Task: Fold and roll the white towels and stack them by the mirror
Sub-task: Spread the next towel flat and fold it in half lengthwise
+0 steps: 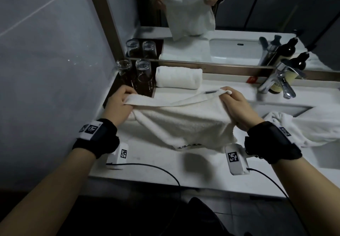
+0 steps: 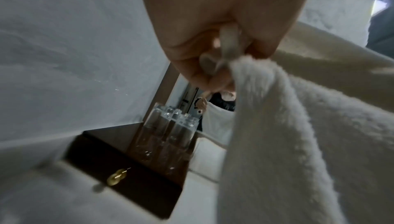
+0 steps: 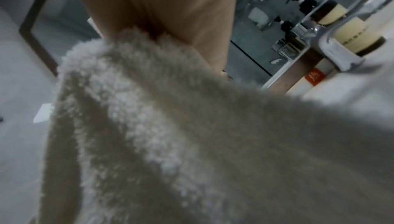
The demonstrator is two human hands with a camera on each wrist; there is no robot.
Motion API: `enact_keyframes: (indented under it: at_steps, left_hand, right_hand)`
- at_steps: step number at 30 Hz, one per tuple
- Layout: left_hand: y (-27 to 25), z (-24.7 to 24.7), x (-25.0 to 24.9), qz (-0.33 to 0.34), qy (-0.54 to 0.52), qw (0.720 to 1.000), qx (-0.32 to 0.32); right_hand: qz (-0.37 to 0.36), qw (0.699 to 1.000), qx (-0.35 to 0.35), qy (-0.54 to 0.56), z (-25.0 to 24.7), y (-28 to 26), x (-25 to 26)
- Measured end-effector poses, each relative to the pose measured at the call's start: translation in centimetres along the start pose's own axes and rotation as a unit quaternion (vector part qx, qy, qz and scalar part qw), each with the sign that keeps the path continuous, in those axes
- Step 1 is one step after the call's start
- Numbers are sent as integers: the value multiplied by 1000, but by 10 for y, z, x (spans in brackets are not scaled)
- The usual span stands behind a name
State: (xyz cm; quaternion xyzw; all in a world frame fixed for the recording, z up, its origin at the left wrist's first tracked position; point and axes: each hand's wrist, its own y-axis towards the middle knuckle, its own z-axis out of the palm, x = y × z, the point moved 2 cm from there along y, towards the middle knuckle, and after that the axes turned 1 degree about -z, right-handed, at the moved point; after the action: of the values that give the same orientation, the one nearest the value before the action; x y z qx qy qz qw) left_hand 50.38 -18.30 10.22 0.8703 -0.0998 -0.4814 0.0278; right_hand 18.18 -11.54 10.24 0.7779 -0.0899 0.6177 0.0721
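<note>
A white towel (image 1: 182, 123) hangs folded over above the white counter (image 1: 147, 164), stretched between both hands. My left hand (image 1: 120, 98) grips its left top corner; in the left wrist view the left hand's fingers (image 2: 213, 62) curl round the cloth (image 2: 277, 143). My right hand (image 1: 237, 105) pinches the right top corner, and the towel (image 3: 170, 126) fills the right wrist view below the hand (image 3: 170, 8). A rolled white towel (image 1: 178, 77) lies at the foot of the mirror (image 1: 202, 15). Another loose white towel (image 1: 303, 127) lies crumpled at the right by the sink.
Two upturned glasses (image 1: 135, 72) stand on a dark tray (image 1: 127, 86) at the back left, near the wall. A chrome tap (image 1: 277, 81) and a dark bottle (image 1: 292, 66) stand at the back right. The sink basin (image 1: 287, 109) lies right of the held towel.
</note>
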Motion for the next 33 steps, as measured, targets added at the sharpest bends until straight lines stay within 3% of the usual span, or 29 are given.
enact_keyframes:
  at_steps: [2, 5, 10, 13, 16, 19, 22, 25, 29, 33]
  left_hand:
    - [9, -1, -14, 27, -69, 997, -34]
    - [30, 8, -21, 1, -84, 995, -44]
    - [62, 46, 3, -103, 65, 987, 100]
    - [72, 63, 19, -148, 47, 976, 154]
    - [84, 74, 29, -144, 81, 972, 169]
    - [99, 86, 35, -165, 102, 970, 148]
    - [116, 99, 37, -133, 210, 964, 95]
    - [134, 109, 29, -143, 251, 957, 26]
    - [153, 120, 24, -181, 238, 954, 0]
    - [156, 140, 25, -174, 146, 973, -28]
  right_hand:
    - [20, 998, -17, 61, -6, 4, 1]
    - [81, 992, -51, 76, -11, 16, -10]
    - [130, 989, -25, -71, -9, 35, -53]
    - [179, 983, -1, -39, -12, 49, -80]
    - [251, 968, 12, -5, -19, 65, -102]
    - [237, 966, 16, -105, -29, 88, -116]
    - [185, 962, 9, -202, -37, 112, -125]
    - [186, 973, 15, -134, -38, 135, -129]
    - [224, 971, -7, -84, -36, 158, -135]
    - [246, 969, -16, 14, -30, 164, -143]
